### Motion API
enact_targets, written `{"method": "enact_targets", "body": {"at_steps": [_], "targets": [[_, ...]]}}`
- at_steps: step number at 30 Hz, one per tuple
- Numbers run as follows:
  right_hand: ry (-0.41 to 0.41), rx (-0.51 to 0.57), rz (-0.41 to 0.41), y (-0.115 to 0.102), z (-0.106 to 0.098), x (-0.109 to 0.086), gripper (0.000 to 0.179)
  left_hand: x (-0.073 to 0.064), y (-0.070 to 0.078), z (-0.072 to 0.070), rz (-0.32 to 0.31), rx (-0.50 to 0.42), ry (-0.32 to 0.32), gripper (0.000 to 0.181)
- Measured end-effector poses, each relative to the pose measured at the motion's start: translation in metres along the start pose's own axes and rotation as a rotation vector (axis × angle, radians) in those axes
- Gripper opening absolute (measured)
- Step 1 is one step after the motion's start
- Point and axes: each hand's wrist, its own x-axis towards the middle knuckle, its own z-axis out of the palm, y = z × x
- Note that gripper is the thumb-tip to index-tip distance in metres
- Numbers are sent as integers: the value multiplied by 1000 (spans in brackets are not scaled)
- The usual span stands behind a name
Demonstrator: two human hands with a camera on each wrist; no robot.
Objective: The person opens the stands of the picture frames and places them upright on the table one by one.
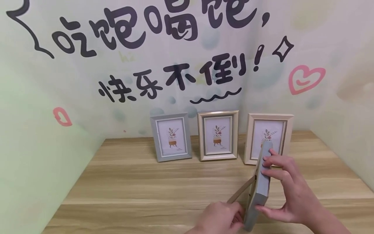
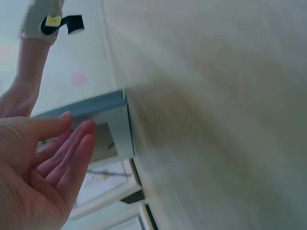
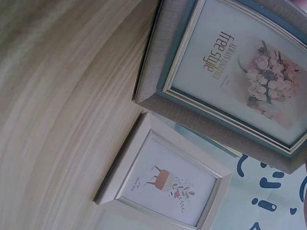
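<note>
My right hand [image 1: 295,191] grips a grey picture frame [image 1: 264,182] by its side edge, fingers higher up and thumb lower down. Tilted, the frame stands nearly edge-on in the head view, its back to the left. Its front, in the right wrist view, has a grey-brown border and a pink bouquet print [image 3: 271,79]. From its back a support leg [image 1: 242,189] sticks out, its lower end hidden behind my left hand [image 1: 220,217]. The left hand's fingers [image 2: 72,163] bend loosely beside the frame's back, nothing visible between them in the left wrist view.
Behind, three frames stand in a row on the wooden table [image 1: 140,195]: a blue-grey one [image 1: 155,139], a gold-edged one [image 1: 201,138] and a beige one [image 1: 249,139]. A cloth backdrop [image 1: 73,84] with black lettering surrounds the table's back and sides.
</note>
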Motion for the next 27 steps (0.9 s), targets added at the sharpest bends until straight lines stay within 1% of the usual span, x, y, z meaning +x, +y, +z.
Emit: {"method": "enact_targets", "body": {"at_steps": [3, 5, 7, 9, 11, 12, 13, 15, 16, 17, 18, 19, 20, 22, 23, 25, 27], "targets": [[13, 19, -15, 4, -1, -3, 67, 4, 4, 4, -21, 66, 38, 20], [14, 20, -20, 6, -1, -4, 67, 6, 5, 5, -19, 107, 73, 22], [6, 20, -23, 6, -2, -5, 68, 6, 6, 5, -24, 115, 68, 21], [-3, 39, -11, 4, -4, -4, 70, 7, 7, 4, -37, 105, 37, 19], [10, 75, 36, 3, -6, -6, 69, 8, 8, 3, -48, 83, 10, 18], [26, 86, 86, 3, -6, -11, 68, 8, 8, 3, -53, 68, -1, 18], [42, 92, 162, 3, -7, -16, 64, 8, 8, 3, -59, 52, -11, 17], [68, 69, 373, 6, -9, -28, 51, 7, 9, 4, -66, 40, -18, 17], [56, 39, 501, 8, -10, -36, 48, 7, 9, 4, -66, 35, -19, 16], [22, 12, 625, 10, -10, -44, 48, 6, 9, 4, -68, 33, -17, 16], [-28, 2, 741, 12, -11, -50, 49, 6, 8, 5, -66, 38, -12, 16], [-91, 1, 838, 14, -11, -55, 50, 6, 8, 5, -68, 40, -12, 16], [-159, 3, 910, 17, -10, -60, 48, 5, 7, 5, -70, 41, -11, 15], [-267, 47, 993, 20, -9, -70, 39, 6, 6, 5, -71, 42, -17, 15], [-297, 73, 1014, 21, -8, -74, 35, 6, 5, 5, -68, 48, -17, 15], [-324, 90, 1028, 23, -5, -79, 27, 5, 3, 5, -65, 62, -18, 15], [-321, 70, 1040, 23, -1, -81, 25, 3, 1, 4, -63, 79, -20, 16]]}}
